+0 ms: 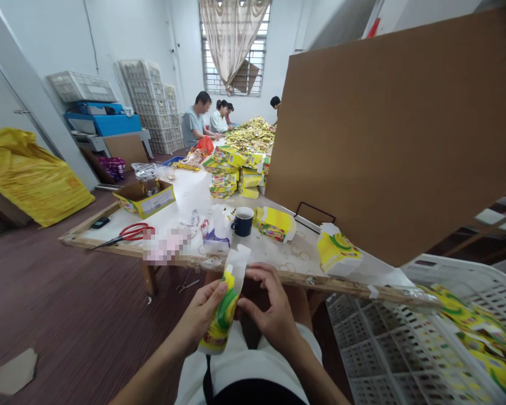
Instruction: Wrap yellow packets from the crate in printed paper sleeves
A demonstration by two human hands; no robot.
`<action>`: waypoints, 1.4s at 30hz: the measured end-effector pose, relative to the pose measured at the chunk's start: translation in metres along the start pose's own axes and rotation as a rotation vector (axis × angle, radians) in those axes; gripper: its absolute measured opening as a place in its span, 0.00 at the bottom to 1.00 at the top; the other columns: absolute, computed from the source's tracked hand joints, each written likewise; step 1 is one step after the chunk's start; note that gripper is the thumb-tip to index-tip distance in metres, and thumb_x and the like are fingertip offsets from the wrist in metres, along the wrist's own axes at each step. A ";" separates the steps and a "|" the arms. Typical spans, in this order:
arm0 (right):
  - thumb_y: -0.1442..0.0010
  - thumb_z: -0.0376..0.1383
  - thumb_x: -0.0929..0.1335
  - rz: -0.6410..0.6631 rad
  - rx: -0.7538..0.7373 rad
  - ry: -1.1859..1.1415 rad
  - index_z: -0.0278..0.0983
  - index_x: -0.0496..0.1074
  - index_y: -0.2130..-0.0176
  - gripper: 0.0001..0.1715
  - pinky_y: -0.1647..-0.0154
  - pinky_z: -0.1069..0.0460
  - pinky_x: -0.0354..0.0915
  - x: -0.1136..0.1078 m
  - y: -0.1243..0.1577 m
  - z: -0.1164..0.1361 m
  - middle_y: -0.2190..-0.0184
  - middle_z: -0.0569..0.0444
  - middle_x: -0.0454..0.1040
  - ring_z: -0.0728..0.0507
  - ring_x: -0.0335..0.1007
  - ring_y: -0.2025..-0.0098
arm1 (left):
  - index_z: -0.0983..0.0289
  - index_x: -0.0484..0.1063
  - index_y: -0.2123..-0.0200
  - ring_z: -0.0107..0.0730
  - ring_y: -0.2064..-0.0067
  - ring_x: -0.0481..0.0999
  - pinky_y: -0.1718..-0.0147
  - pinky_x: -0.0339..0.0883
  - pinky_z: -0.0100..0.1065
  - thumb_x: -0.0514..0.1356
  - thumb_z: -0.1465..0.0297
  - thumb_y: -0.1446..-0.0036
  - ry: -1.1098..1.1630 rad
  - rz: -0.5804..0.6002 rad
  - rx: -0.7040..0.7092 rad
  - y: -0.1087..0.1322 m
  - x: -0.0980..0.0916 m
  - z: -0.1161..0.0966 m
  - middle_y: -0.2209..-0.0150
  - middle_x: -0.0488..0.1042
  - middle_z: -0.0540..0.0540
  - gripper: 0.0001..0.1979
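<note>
My left hand [206, 312] is closed around a yellow and green printed carton [225, 309], thumb on its front face. The carton tilts over my lap, its white end flaps [238, 260] standing up at the top. To its right, my right hand [272, 306] is open, thumb and fingers apart, with the fingertips close to the carton's edge; whether they touch it I cannot tell. Just beyond, on the table [274, 260], are a dark blue mug [242, 223] and a yellow carton [274, 224] lying on its side. Another carton with raised flaps [337, 250] rests at the table's right edge.
A large cardboard sheet [388, 135] rises at the right, above a white crate [375, 337] of yellow cartons. Stacked cartons [223, 174] and a heap of yellow packets [253, 135] lie farther back, where several people sit. Red-handled scissors [137, 230] lie at the left edge.
</note>
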State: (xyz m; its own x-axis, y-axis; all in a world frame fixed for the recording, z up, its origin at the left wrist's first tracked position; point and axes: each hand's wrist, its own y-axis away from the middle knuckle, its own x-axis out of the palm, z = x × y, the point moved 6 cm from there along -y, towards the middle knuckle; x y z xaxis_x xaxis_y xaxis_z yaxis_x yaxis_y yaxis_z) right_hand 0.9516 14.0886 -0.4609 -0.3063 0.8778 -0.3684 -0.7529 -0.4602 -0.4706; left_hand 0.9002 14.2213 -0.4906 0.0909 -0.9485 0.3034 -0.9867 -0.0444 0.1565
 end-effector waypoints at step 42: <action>0.44 0.38 0.69 0.231 0.368 -0.337 0.38 0.71 0.52 0.18 0.59 0.49 0.66 -0.002 -0.010 -0.017 0.60 0.51 0.77 0.43 0.72 0.59 | 0.61 0.57 0.44 0.41 0.56 0.78 0.57 0.69 0.39 0.64 0.69 0.46 -0.102 0.102 0.116 0.001 0.005 0.005 0.54 0.76 0.59 0.28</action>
State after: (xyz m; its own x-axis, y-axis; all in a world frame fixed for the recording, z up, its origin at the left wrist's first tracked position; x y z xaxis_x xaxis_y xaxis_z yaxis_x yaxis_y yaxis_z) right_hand 0.9699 14.0890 -0.4695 -0.6117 0.7815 -0.1228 -0.7796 -0.6219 -0.0740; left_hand 0.8986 14.2153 -0.4933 -0.0191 -0.9766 0.2143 -0.9995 0.0237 0.0188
